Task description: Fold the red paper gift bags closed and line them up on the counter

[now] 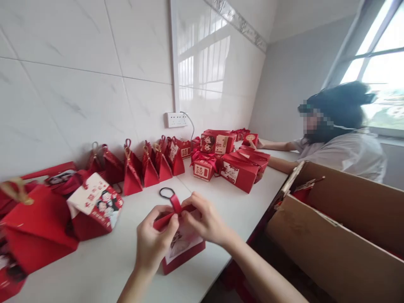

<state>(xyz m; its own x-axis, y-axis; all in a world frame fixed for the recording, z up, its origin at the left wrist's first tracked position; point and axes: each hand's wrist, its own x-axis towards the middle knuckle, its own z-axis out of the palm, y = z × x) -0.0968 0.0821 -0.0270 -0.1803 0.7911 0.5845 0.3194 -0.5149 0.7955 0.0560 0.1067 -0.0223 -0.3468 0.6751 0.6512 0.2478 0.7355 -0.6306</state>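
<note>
A red gift box [186, 252] with a pale printed front stands upright on the white table, directly before me. My left hand [158, 231] pinches the left part of its top edge, thumb in front and fingers behind. On the right side of the same top, my right hand [203, 216] grips with thumb and fingers close together. Between the two hands a red ribbon [176, 203] rises from the top of the box. A thin dark loop [166, 192] shows just behind the ribbon; whether they are joined I cannot tell. My hands cover much of the box's upper part.
Several red triangular boxes [132, 172] line the wall. Larger red boxes [41, 223] crowd the left, and others [240, 170] stand at the back right. An open cardboard carton [334, 248] sits beside the table at right. Another person [350, 143] leans on the table's far end, hand at a red box.
</note>
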